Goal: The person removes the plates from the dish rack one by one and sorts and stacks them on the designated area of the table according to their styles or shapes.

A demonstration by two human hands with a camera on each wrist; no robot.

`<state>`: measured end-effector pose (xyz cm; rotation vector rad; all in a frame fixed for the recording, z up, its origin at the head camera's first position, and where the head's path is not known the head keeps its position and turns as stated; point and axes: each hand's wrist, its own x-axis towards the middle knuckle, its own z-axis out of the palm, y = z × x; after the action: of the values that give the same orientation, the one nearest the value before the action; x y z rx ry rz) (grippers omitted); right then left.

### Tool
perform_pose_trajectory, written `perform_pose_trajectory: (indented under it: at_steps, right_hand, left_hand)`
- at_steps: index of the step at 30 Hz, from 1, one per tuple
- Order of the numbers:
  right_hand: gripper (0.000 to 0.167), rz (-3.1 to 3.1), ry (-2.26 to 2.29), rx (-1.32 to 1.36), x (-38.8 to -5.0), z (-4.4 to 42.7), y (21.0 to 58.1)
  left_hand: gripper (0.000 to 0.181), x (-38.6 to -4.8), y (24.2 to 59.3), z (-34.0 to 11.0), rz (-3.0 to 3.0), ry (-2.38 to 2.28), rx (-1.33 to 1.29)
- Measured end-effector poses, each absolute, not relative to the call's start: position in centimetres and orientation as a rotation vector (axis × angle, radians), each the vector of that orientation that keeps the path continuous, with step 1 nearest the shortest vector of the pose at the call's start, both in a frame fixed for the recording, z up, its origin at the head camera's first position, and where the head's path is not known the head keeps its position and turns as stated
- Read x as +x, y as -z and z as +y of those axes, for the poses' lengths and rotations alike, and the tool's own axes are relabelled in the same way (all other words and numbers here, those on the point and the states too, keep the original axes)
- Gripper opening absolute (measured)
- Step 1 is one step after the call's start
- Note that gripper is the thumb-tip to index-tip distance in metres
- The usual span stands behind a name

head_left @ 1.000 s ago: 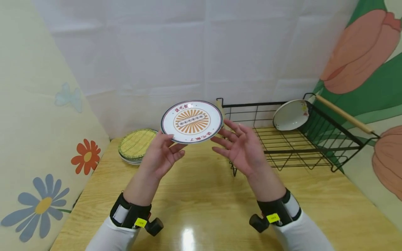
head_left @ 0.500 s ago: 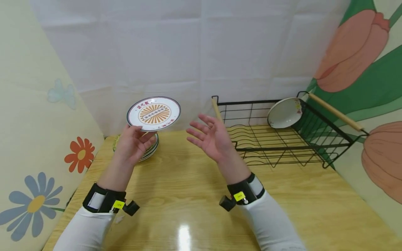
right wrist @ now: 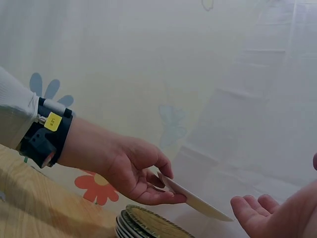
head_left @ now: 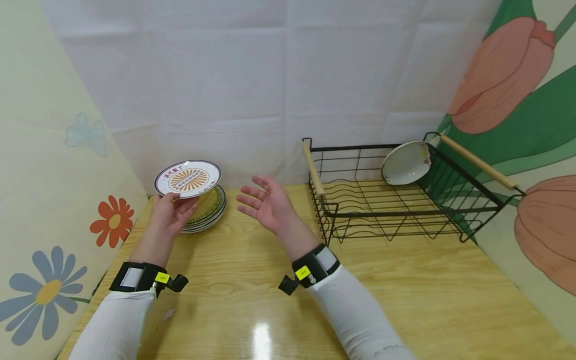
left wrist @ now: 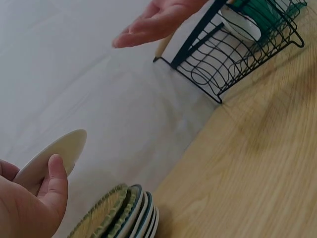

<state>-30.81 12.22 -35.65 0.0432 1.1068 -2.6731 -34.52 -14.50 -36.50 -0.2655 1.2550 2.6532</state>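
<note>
My left hand (head_left: 167, 217) pinches the near rim of a white plate (head_left: 204, 176), thumb on top and fingers beneath. The plate has a blue edge, red characters and an orange sunburst pattern. It is held tilted in the air above a stack of plates (head_left: 215, 212), whose top one is yellow-green. A gap between the held plate and the stack shows in the left wrist view. My right hand (head_left: 269, 207) hovers to the right of the plate, palm up, its fingers loosely spread and holding nothing.
A black wire dish rack (head_left: 382, 215) with wooden handles stands on the right of the wooden table (head_left: 252, 280). Inside it, a white bowl (head_left: 405, 164) leans at the far right end. White cloth (head_left: 216, 75) covers the back wall; painted walls flank the table.
The plate has moved left and then down over the stack in my left hand. My right hand has come away from the plate's right edge and shifted left.
</note>
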Motion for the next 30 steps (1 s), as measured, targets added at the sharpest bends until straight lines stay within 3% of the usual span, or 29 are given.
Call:
perform_pose_trajectory:
  at_steps: [7, 30]
  right_hand:
    - [0.053, 1.178, 2.600, 0.123, -30.7, 10.3, 37.2]
    - [0.057, 1.270, 2.479, 0.216, -30.1, 6.7, 41.2]
  left_hand:
    - [0.071, -35.1, 38.2, -15.5, 1.327, -2.595, -0.391]
    - [0.068, -34.8, 40.0, -16.9, 1.502, -2.470, -0.442]
